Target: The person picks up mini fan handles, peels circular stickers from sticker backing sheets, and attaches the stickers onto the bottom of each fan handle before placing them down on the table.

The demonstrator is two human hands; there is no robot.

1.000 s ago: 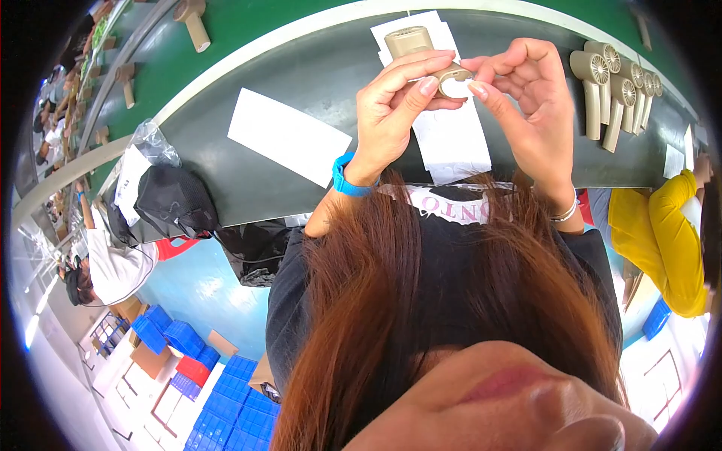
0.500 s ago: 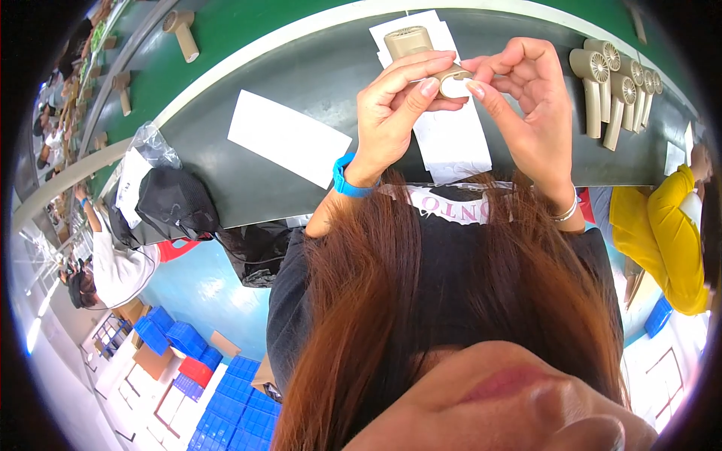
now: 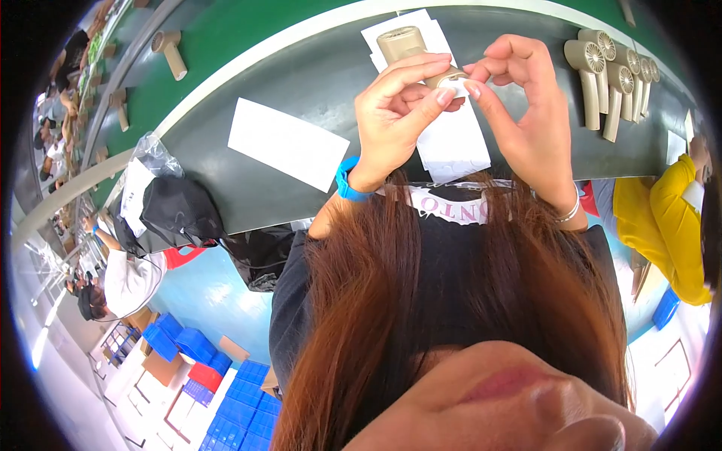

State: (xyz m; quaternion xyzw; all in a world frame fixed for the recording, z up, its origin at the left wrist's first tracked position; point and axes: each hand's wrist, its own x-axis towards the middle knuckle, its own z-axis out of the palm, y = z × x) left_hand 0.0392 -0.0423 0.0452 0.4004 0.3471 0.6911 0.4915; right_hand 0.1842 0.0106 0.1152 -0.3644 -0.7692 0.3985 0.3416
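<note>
A beige handheld fan [image 3: 400, 43] is gripped by my left hand [image 3: 391, 113], its round head pointing away from me and the end of its handle toward my right. My left fingers wrap round the handle, thumb near its end. At that end shows a small white piece [image 3: 456, 86], too small to name. The thumb and forefinger of my right hand [image 3: 530, 113] pinch together at its edge; the other fingers are bent and raised. Beneath my hands lie white paper sheets [image 3: 455, 143] on the dark work surface.
Another white sheet [image 3: 289, 143] lies left of my hands. Several beige fans [image 3: 618, 79] are grouped at the right. On the green belt beyond rests a fan [image 3: 170, 54]. A black bag [image 3: 180, 210] sits at the left edge; a person in yellow sleeves [image 3: 669, 225] is at the right.
Both hands stay at the fan's handle end with only slight shifts of the fingers. The fan on the green belt appears slightly further left and lower.
</note>
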